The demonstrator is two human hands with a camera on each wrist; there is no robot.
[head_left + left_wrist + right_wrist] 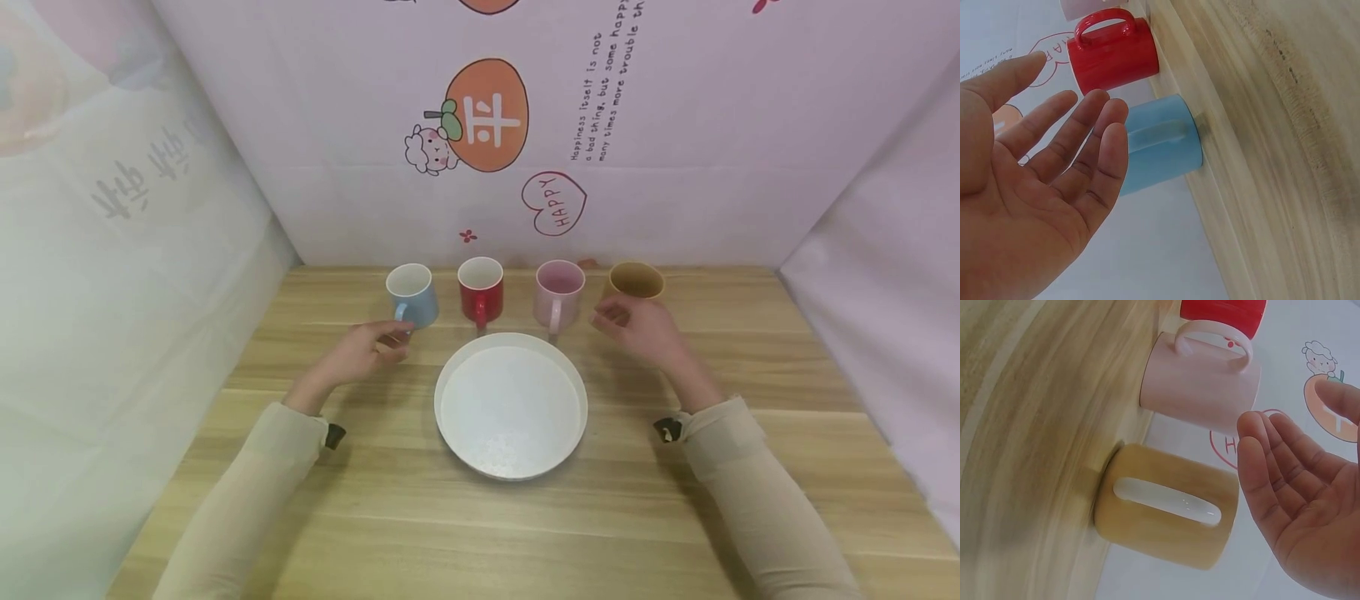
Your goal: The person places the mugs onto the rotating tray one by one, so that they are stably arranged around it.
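Note:
My left hand (369, 350) reaches to the near side of a light blue mug (422, 308), its fingertips close to the handle and nothing held. In the left wrist view its fingers are loosely bent, palm showing, with the blue mug behind them. My right hand (647, 331) is in front of a mustard-yellow mug (636, 281) and hides most of its front in the head view. The right wrist view shows that hand's relaxed fingers (1257, 472) near the mug's rim, with the mug's white handle (1166, 501) uncovered.
Between the hands, a red mug (483, 302) and a pink mug (553, 307) stand upright, handles toward me. A round white tray (512, 408) lies in front of them on the wooden table (420, 533). A printed cloth (360, 192) hangs behind the table's far edge.

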